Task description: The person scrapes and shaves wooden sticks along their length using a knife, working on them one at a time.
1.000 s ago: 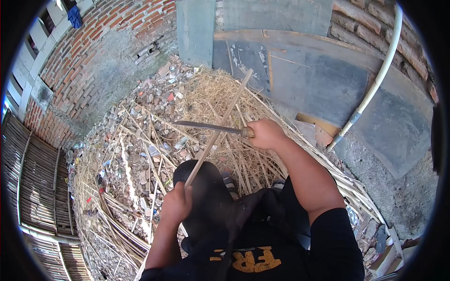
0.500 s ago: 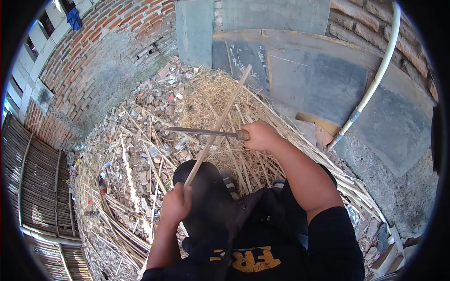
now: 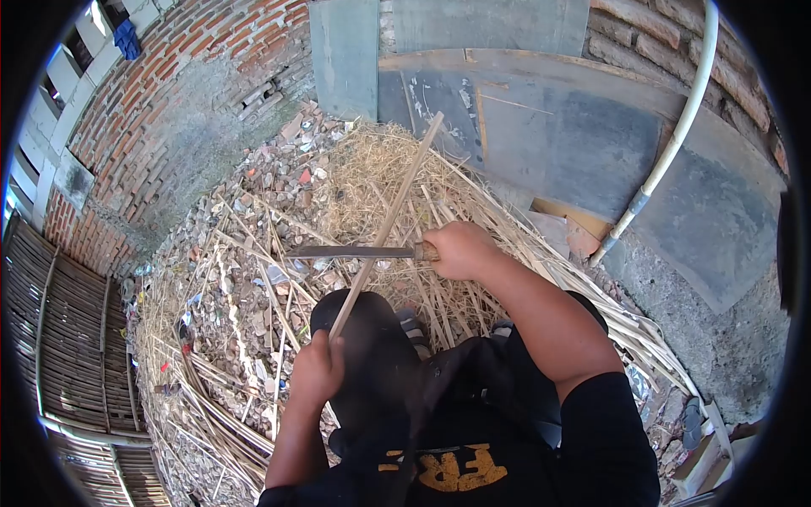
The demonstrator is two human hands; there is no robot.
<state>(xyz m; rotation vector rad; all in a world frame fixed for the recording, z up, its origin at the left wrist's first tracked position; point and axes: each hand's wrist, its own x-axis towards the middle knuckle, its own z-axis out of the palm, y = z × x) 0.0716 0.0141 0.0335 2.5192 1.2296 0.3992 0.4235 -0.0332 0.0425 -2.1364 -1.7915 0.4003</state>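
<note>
My left hand point(image 3: 317, 369) is closed round the lower end of a long, flat bamboo strip point(image 3: 397, 201), which slants up and away to the right. In my right hand point(image 3: 463, 251) is the wooden handle of a machete point(image 3: 351, 252). Its dark blade points left and crosses the strip a little above my knee. Blade and strip appear to touch at the crossing, though the exact contact is hard to make out. My fingers are wrapped round both things.
Rubble and stones point(image 3: 245, 224) cover the ground, with dry shavings point(image 3: 372, 169) ahead. Split bamboo strips point(image 3: 608, 308) lie along the right, more at the left. Grey boards point(image 3: 566, 127) and a white pipe point(image 3: 676, 139) lean by the wall. A bamboo screen point(image 3: 72, 329) stands left.
The machete has moved down along the bamboo strip toward me and slightly left, with my right hand following. The strip's far end has shifted slightly left; my left hand keeps its hold.
</note>
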